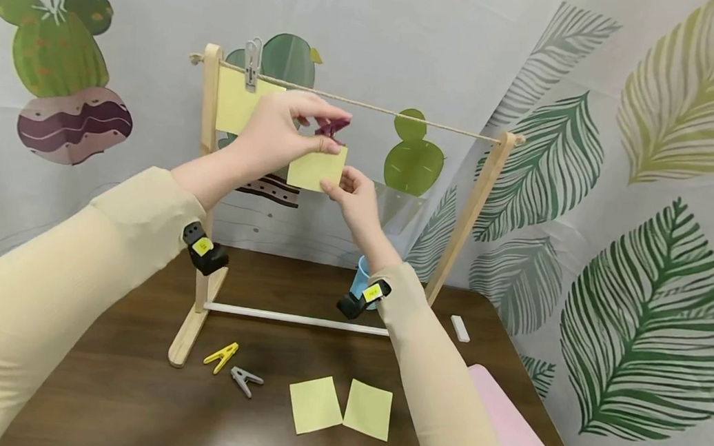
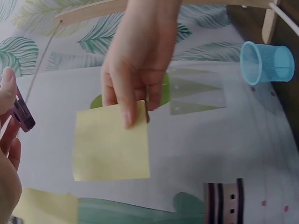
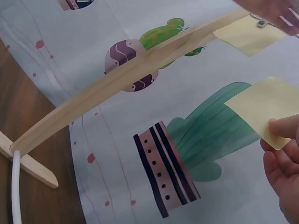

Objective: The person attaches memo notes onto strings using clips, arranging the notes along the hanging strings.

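Observation:
My left hand (image 1: 283, 124) pinches a dark purple clothespin (image 1: 334, 129) between thumb and fingers, just below the rope (image 1: 365, 104). A yellow sticky note (image 2: 112, 142) hangs from my right hand (image 1: 355, 199), whose thumb and fingers pinch one corner. In the left wrist view the clothespin stands apart from this note. Further left, another yellow note (image 1: 234, 107) hangs on the rope under a grey clothespin (image 1: 253, 64). The rope runs between two posts of a wooden frame (image 1: 471, 210).
On the dark table (image 1: 152, 402) lie a yellow clothespin (image 1: 221, 357), a grey one (image 1: 246, 381) and two yellow notes (image 1: 316, 405). A blue mesh cup (image 1: 361, 278) stands behind my right wrist. To the right are a white block (image 1: 460, 328) and a pink board (image 1: 517, 428).

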Motion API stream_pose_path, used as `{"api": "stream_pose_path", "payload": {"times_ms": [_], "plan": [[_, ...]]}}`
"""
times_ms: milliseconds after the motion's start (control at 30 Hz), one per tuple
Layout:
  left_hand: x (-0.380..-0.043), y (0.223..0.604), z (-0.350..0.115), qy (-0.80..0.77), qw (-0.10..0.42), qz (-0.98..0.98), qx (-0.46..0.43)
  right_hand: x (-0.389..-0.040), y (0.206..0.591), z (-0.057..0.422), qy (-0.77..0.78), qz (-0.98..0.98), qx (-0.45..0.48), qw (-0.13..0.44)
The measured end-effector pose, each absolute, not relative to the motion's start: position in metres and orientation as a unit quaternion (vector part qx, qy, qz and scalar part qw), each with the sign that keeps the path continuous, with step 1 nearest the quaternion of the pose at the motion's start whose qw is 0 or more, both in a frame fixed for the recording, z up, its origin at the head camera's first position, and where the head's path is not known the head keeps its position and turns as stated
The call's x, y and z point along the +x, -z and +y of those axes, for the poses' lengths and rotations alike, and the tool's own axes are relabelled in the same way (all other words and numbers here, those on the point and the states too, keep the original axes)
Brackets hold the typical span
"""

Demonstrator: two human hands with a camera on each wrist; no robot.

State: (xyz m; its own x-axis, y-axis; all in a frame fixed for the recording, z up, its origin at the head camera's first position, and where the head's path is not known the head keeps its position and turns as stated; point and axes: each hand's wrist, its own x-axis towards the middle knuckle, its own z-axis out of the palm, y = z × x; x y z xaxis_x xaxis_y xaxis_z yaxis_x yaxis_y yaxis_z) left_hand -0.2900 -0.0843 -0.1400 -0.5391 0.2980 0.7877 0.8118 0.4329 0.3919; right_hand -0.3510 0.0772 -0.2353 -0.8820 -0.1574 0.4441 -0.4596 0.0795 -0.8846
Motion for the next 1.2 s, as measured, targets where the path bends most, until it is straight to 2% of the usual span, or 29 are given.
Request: {"api": "stream_pose_path", "payload": {"times_ms": [167,467,667,1200], "plan": [[-0.287,0.117,-0.082,0.431,0.352,-0.765,-0.324,-0.354,0.223,0.073,-0.657,-0.712,0.211,0.128],[-0.291,0.092,-0.083,0.525,0.34,-0.74,-0.25,-0.356,0.209,0.069,-0.677,-0.686,0.223,0.147],[-0.291,0.089,-0.082,0.582,0.313,-0.719,-0.214,-0.356,0.202,0.068,-0.691,-0.669,0.228,0.151],[-0.294,0.087,-0.077,0.632,0.306,-0.694,-0.159,-0.349,0.192,0.06,-0.702,-0.655,0.234,0.15]]}}
